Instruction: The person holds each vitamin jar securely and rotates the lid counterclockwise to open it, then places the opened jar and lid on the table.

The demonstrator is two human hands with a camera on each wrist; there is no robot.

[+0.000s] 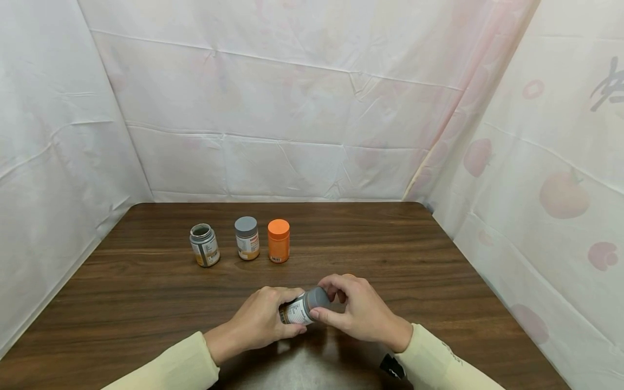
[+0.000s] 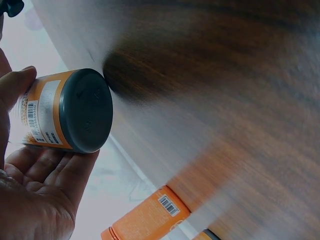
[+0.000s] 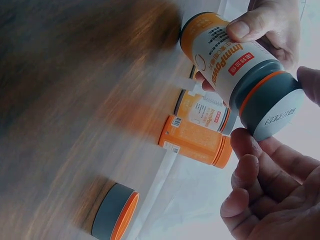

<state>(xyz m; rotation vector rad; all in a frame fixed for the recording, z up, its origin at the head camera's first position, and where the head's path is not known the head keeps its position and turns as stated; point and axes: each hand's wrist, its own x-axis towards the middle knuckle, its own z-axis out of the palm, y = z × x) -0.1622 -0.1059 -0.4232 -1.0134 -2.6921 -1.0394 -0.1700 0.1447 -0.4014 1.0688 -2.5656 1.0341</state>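
From my distant seat I looked across the brown desk (image 1: 122,314), beginning at its left side. There stood the uncapped jar (image 1: 207,250), upright, with its dark mouth showing. Near it stood the grey-topped jar (image 1: 247,241), also upright, and just beside this one stood the orange jar (image 1: 279,242), upright too, with a barcode low on its side.

Nearer to the person, around the middle, I saw the left hand (image 1: 260,318). Its grip was clamped round the body of the held jar (image 1: 296,312), thumb on one side and fingers on the other. This jar was tilted far over, its dark base toward the left palm and its upper end toward the right. Whether the base touched the desk, I could not tell. A grey cap (image 1: 319,298) sat at the mouth, with a thin orange ring along its edge.

Farther right, the right hand (image 1: 363,312) had its grip together on this cap: the thumb and a fingertip pinched it from two sides. Behind this hand, mostly hidden in the head view, a loose lid (image 3: 110,210) lay on the desk, its orange inside facing up. Lastly, a small black object (image 1: 392,366) was beside the right sleeve (image 1: 434,355); I could not tell what it was.
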